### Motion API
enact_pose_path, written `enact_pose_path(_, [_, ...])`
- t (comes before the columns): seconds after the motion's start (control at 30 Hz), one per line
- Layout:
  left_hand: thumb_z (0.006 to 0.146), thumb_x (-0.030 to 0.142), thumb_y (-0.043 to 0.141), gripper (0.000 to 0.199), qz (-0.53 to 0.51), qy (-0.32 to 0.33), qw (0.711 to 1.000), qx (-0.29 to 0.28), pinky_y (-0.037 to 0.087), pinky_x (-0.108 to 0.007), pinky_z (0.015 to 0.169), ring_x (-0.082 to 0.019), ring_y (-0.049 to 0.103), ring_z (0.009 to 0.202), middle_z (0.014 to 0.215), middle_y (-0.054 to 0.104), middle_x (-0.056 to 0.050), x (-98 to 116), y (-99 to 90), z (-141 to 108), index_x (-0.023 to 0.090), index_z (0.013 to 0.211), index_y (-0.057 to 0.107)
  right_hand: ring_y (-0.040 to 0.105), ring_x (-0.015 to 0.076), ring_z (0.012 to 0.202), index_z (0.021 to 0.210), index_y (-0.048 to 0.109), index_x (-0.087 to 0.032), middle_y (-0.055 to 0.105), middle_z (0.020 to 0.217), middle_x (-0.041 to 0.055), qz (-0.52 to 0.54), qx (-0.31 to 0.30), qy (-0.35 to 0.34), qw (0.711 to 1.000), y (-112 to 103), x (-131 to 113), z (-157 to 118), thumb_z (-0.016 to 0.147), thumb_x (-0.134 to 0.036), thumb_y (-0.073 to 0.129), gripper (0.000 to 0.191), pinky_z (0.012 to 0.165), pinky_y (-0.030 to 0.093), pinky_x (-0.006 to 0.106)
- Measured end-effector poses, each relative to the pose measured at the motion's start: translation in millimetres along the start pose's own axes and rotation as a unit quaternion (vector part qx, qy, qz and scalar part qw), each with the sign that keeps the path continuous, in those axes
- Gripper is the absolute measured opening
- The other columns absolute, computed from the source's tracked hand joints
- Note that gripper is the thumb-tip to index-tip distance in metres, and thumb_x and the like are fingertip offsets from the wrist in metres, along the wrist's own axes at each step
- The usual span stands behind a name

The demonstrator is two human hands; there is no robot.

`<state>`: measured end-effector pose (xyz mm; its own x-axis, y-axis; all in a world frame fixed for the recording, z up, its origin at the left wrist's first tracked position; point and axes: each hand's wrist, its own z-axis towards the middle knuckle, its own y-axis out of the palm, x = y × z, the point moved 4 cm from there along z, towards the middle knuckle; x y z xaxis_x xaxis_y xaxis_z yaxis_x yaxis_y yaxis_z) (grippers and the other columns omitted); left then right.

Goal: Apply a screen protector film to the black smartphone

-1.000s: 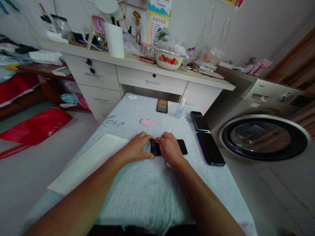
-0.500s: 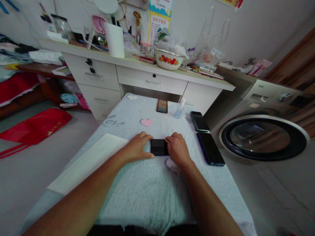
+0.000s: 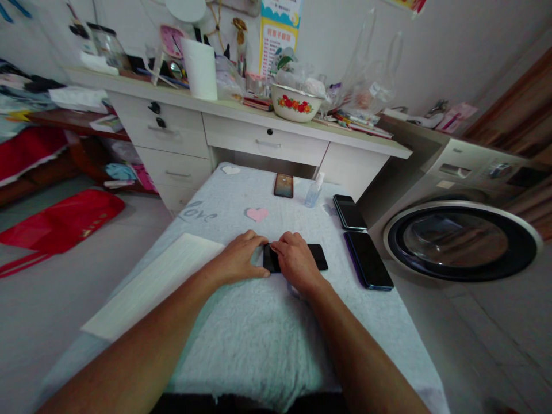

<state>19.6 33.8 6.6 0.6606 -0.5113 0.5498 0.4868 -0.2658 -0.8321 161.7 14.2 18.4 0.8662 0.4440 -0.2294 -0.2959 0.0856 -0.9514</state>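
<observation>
A black smartphone (image 3: 319, 257) lies flat on the cloth-covered table, its long side running left to right. My left hand (image 3: 241, 259) grips its left end, thumb at the near edge and fingers at the far edge. Over the left half of the screen is my right hand (image 3: 296, 261), fingertips pinched together and pressed down near the left end. Whatever small thing those fingers hold is too hidden to name. The right hand covers the middle of the phone.
Two dark phones, one farther (image 3: 349, 213) and one nearer (image 3: 368, 260), lie on the right. Behind stand a clear spray bottle (image 3: 314, 192) and a brown-backed phone (image 3: 283, 185). A long white folded sheet (image 3: 155, 287) lies left. A washing machine (image 3: 452, 172) borders the right side.
My right hand has slid left across the phone, from its right part to near its left end, uncovering the right end. The left hand keeps its grip in the same place.
</observation>
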Motion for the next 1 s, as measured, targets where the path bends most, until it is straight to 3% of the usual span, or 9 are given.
enact_pose_path(0.23, [0.061, 0.045, 0.070, 0.059, -0.003, -0.002, 1.000, -0.001, 0.042, -0.035, 0.083, -0.025, 0.051, 0.096, 0.103, 0.052, -0.006, -1.6, 1.1, -1.0, 0.022, 0.113, 0.054, 0.043, 0.0184, 0.088, 0.100, 0.067, -0.021, 0.055, 0.093, 0.0070, -0.004, -0.010, 0.015, 1.000, 0.5, 1.3, 0.7, 0.088, -0.013, 0.043, 0.028, 0.081, 0.031, 0.031])
enact_pose_path(0.57, [0.061, 0.047, 0.069, 0.062, -0.002, -0.003, 1.000, -0.008, 0.041, -0.035, 0.084, -0.024, 0.051, 0.097, 0.105, 0.049, -0.005, -2.7, 1.4, -0.6, 0.024, 0.117, 0.052, 0.043, 0.0195, 0.084, 0.096, 0.069, -0.022, 0.055, 0.089, 0.0076, -0.041, 0.005, 0.066, 0.997, -9.4, 23.8, -6.7, 0.089, -0.015, 0.043, 0.028, 0.078, 0.032, 0.031])
enact_pose_path(1.0, [0.060, 0.048, 0.069, 0.064, -0.007, -0.007, 1.000, 0.001, 0.041, -0.037, 0.085, -0.025, 0.051, 0.098, 0.105, 0.051, -0.005, -5.0, 2.4, -0.7, 0.024, 0.118, 0.052, 0.046, 0.0154, 0.085, 0.099, 0.069, -0.022, 0.058, 0.092, 0.0049, 0.059, -0.035, -0.035, 0.997, -10.7, 9.7, -11.8, 0.087, -0.012, 0.047, 0.028, 0.077, 0.034, 0.028])
